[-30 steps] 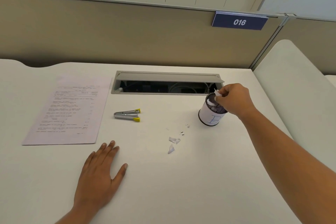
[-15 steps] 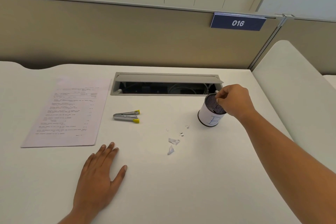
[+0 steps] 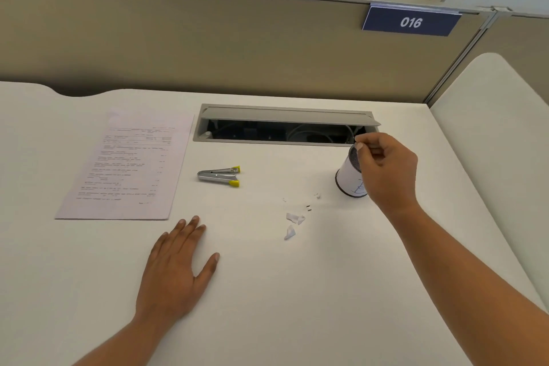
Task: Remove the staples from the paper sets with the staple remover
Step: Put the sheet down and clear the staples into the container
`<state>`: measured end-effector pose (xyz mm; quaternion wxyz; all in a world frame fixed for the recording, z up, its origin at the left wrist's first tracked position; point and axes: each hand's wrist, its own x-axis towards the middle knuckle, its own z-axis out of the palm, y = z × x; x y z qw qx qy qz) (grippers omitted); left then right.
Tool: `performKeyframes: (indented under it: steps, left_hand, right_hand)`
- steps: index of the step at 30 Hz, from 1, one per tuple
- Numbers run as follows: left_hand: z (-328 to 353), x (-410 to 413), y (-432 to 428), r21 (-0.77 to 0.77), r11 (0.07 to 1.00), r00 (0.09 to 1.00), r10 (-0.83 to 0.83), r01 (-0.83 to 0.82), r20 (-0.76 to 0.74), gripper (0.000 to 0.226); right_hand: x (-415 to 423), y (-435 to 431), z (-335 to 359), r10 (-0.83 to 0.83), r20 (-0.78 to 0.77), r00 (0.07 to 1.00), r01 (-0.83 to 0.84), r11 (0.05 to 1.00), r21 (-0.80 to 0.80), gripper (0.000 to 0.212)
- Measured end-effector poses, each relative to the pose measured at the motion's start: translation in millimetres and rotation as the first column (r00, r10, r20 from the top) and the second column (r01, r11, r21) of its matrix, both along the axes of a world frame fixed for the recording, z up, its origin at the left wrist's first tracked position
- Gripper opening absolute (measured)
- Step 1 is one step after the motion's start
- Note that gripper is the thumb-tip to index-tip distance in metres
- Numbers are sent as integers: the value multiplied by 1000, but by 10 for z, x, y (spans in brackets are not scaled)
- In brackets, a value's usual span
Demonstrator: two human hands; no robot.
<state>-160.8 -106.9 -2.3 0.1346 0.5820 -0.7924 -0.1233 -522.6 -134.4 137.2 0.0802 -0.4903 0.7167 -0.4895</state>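
Fingers of the left hand point(image 3: 175, 273) lie spread and flat on the white desk point(image 3: 267, 306), holding nothing, just as they lay a second ago. Beyond and left of their tips sits the printed white paper set point(image 3: 127, 169), flat and squared up, its sheets aligned; no staple shows from here, though the corners are too small to judge. Farther out from those fingertips, slightly right, the chrome staple remover with yellow handle tips point(image 3: 219, 176) rests untouched on its side.

Between the two hands lies a scatter of small torn white paper scraps point(image 3: 292, 224), with what look like a couple of tiny dark staples point(image 3: 308, 207) just beyond.

On the right hand point(image 3: 386, 168), the thumb and forefinger are pinched narrow over the rim of the white-wrapped cylindrical mesh cup point(image 3: 350, 178). A second ago they held a white scrap there; now none shows, so it has probably dropped in. Clean-up seems under way, with the loose bits next.
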Motion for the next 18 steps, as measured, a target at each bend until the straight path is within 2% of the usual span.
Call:
performKeyframes:
  steps: [2,5,7,10,12,14,18]
  left_hand:
    - [12,-13,3,-3,1000,1000,6,-6,-6,66]
    - [6,-6,14,-1,1000,1000,9,-9,-10,65]
    - [6,-5,14,1,1000,1000,9,-9,-18,65]
    - [1,-8,18,-8,1000,1000,10,-10,-25,64]
    - [2,-3,27,-15,1000,1000,11,-12,-24,64]
    - [1,-1,28,-16,1000,1000,13,-14,-26,63]
    - [-7,0,26,-16,1000,1000,14,-14,-16,63]
  right_hand:
    - [187,106,-160,59,15,998,-59,998,29,16]
    - [390,237,-540,186,58,981,-194,959,208,23]
    - [429,286,-784,246,60,967,-252,906,341,34]
    - [417,285,-1028,244,51,968,-239,852,465,62]
    - [430,256,-1130,224,25,974,-206,842,499,73]
    - [499,228,-1185,253,-28,967,-202,830,520,73]
    - [752,165,-1210,407,-82,910,-315,806,501,71]
